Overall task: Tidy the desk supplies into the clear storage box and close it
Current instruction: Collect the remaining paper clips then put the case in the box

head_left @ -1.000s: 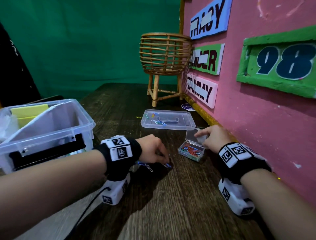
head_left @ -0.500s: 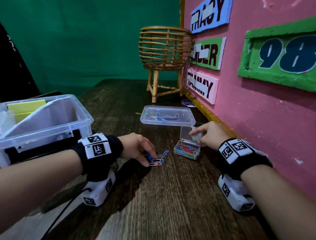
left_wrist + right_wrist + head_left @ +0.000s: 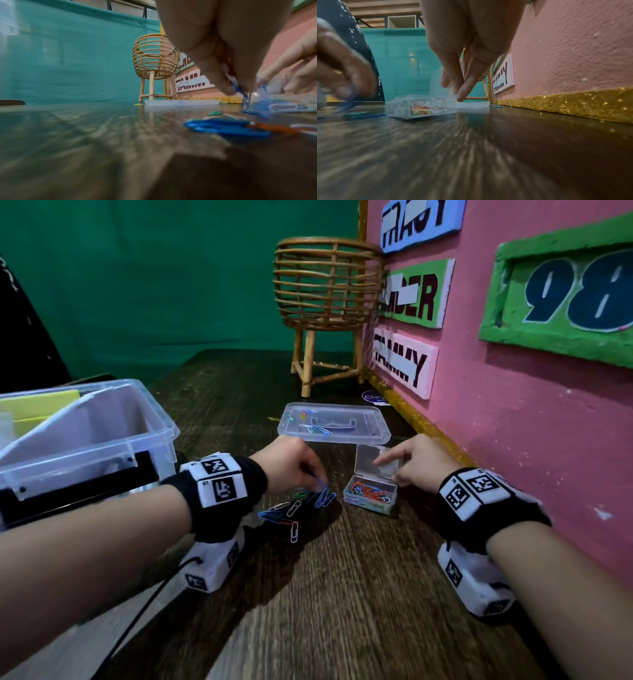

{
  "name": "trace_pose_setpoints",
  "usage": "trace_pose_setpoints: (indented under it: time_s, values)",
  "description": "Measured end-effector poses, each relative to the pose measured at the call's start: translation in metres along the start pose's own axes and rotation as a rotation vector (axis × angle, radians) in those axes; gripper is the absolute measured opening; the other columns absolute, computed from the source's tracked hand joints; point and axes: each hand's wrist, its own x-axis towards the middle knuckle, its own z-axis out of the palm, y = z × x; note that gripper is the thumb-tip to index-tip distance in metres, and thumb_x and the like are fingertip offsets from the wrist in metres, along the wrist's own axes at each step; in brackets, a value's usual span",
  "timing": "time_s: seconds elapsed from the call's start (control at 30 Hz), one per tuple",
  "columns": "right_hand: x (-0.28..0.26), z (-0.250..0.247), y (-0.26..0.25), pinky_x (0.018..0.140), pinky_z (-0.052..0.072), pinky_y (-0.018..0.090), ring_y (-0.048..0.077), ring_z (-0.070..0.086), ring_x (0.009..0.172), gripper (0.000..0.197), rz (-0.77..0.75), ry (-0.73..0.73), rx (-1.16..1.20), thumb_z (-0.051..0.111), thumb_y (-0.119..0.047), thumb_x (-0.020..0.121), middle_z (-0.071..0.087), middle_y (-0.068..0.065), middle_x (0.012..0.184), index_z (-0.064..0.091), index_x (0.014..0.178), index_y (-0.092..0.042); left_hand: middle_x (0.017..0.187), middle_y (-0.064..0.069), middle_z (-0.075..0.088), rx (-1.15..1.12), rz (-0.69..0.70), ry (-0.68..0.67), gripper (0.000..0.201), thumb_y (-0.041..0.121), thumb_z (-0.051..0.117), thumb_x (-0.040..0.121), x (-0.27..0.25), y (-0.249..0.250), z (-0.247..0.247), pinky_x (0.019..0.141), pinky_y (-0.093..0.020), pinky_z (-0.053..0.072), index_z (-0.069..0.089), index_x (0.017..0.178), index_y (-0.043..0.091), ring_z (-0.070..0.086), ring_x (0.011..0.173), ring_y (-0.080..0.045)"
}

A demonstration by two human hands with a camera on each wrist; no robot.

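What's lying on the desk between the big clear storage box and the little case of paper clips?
Loose paper clips on the wood, with the left hand pinching blue ones, between the storage box and the little case. The head view shows it.

A large clear plastic storage box (image 3: 102, 440) stands open at the left on the dark wooden surface (image 3: 342, 594), with yellow pads inside. Its flat clear lid (image 3: 334, 422) lies apart, some clips on it. A small clear case of coloured paper clips (image 3: 371, 496) stands open; loose coloured clips (image 3: 291, 508) lie beside it.
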Motion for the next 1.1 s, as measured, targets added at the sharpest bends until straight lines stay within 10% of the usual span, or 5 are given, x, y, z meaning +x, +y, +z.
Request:
trace_pose_setpoints:
  time_s: [0.13,0.23,0.83,1.1]
  values:
    - [0.002,0.002,0.001,0.087,0.053,0.032,0.016,0.056,0.086,0.044,-0.014,-0.001,0.022,0.068,0.011,0.068,0.064,0.002,0.102,0.076,0.092,-0.025,0.093,-0.006,0.075,-0.058,0.077,0.114,0.016,0.01,0.072,0.077,0.015,0.024,0.006,0.088,-0.026,0.049,0.076,0.092,0.013,0.063,0.087,-0.012]
    - [0.001,0.001,0.001,0.088,0.052,0.031,0.016,0.056,0.087,0.045,-0.019,-0.001,-0.008,0.071,0.008,0.068,0.063,0.0,0.095,0.075,0.096,-0.026,0.097,-0.004,0.073,-0.076,0.134,0.142,0.017,0.014,0.072,0.078,0.029,0.043,0.013,0.086,-0.017,0.044,0.076,0.095,0.014,0.064,0.093,-0.015]
    - [0.002,0.0,0.002,0.078,0.047,0.025,0.013,0.052,0.085,0.046,-0.019,-0.013,-0.021,0.07,0.007,0.068,0.057,-0.004,0.085,0.075,0.096,-0.028,0.112,0.001,0.07,0.08,0.293,-0.207,0.022,0.017,0.064,0.085,0.036,0.044,0.026,0.092,-0.022,0.044,0.073,0.104,0.022,0.061,0.104,-0.014]
    - [0.001,0.0,0.002,0.085,0.051,0.028,0.015,0.057,0.085,0.045,-0.012,0.002,-0.015,0.069,0.009,0.068,0.058,-0.009,0.075,0.075,0.096,-0.025,0.11,-0.006,0.068,0.154,0.172,0.058,0.025,0.015,0.051,0.091,0.031,0.043,0.019,0.09,-0.029,0.047,0.068,0.109,0.015,0.062,0.102,-0.023]
